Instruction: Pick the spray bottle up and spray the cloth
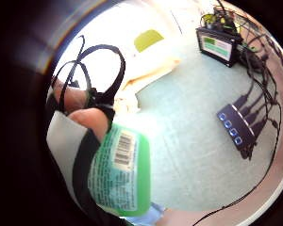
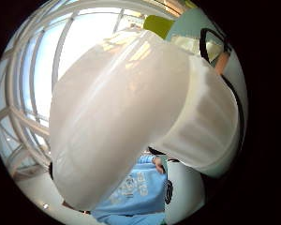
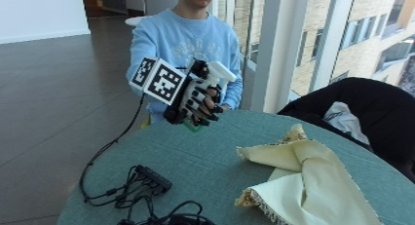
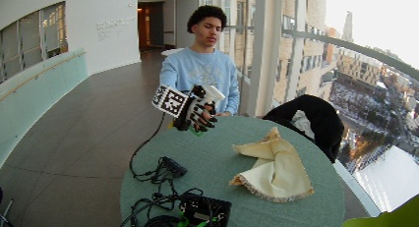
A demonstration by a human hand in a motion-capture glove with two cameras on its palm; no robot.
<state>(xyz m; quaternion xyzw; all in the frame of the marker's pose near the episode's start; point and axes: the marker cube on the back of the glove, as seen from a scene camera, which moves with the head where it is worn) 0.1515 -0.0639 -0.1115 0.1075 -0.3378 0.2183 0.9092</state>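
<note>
From the outside view, the gloved right hand (image 3: 198, 101) is raised above the near edge of the round green tabletop (image 3: 201, 161), its fingers curled around the spray bottle (image 3: 217, 74), whose white spray head sticks out above the hand while a bit of green body shows below the fingertips. The bottle is in the air, clear of the tabletop. The pale yellow cloth (image 3: 305, 178) lies crumpled and folded on the tabletop, well apart from the hand, with a fringed edge facing the camera. Nothing lies between hand and cloth. A small black hub (image 3: 154, 177) with tangled black cables (image 3: 113, 193) lies on the other side of the tabletop. A dark jacket (image 3: 363, 108) is draped over a chair beside the table.

The wide outside view shows the same: hand (image 4: 196, 111) clamped on the bottle (image 4: 211, 95) above the tabletop's edge (image 4: 196, 163), cloth (image 4: 275, 170) toward the window side, hub (image 4: 173, 167) and a black box with a screen (image 4: 206, 210) among cables.

In the little finger side palm view, the green bottle body (image 1: 122, 174) with a barcode label sits against the palm, above the tabletop (image 1: 193, 141); the cloth (image 1: 141, 70), the hub (image 1: 236, 127) and the screen box (image 1: 217, 44) lie on it.

In the thumb side palm view, the white spray head (image 2: 122, 117) fills most of the picture, close to the palm.
</note>
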